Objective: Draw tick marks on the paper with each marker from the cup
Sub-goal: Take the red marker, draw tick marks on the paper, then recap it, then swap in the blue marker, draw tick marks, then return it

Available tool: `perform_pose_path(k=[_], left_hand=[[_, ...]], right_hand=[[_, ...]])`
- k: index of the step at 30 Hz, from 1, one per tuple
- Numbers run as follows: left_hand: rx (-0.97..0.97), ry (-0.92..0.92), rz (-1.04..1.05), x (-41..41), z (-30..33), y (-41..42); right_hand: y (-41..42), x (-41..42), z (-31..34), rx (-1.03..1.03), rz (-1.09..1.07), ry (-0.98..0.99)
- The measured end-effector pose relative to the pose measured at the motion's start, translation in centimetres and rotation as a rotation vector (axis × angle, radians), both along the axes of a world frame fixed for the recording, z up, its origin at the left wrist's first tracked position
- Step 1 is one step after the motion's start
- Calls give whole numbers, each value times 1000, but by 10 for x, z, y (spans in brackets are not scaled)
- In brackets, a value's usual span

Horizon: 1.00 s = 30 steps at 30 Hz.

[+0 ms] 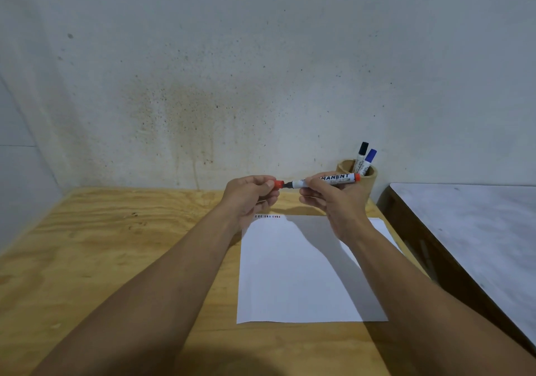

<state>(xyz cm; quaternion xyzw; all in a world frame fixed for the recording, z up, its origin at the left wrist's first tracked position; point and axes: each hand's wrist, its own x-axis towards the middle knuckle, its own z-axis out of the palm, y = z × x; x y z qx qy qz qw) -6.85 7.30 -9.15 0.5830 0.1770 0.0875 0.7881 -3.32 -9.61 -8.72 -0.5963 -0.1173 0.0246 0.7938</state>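
Your plywood desk (pixel 116 245) fills the lower view, set against a stained grey wall (pixel 203 71), with a second, pale-topped table (pixel 478 230) just beside it on the right. A white sheet of paper (pixel 295 274) lies flat on the desk, toward its right side, long axis running away from you; a short row of small marks (pixel 267 216), red and dark, sits along its far left edge.

At the desk's far right corner, near the wall, stands a wooden cup (pixel 372 177). Two markers stand in it, caps up and leaning to the right: a black-capped marker (pixel 362 153) and, just beside it on the right, a blue-capped marker (pixel 369 156).

You hold both hands up above the far edge of the paper. Your right hand (pixel 333 198) has its fingers closed around the body of the red marker (pixel 324 180), which lies almost level, long axis left to right, its bare dark tip pointing left and its red tail end toward the cup. Your left hand (pixel 249 195) pinches the red cap (pixel 278 184) in its fingers, the cap's open end facing the tip and only a slight gap between them.
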Motion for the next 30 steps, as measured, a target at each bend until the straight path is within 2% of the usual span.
perform_pose_path(k=[8,17,23,27,30], left_hand=[[24,-9,-33,0,12,-15],[50,-136,-23,4,13,-48],[39,-209,-40,15,16,-72],[219,-221,-97,29,23,-92],[550,-200,-81,39,24,-102]], right_hand=[[-10,2,9,-5,22,-10],[-31,11,19,130,42,203],[-51,18,20,-23,12,151],[-68,27,42,-142,-51,65],[-89,41,70,-369,-137,30]])
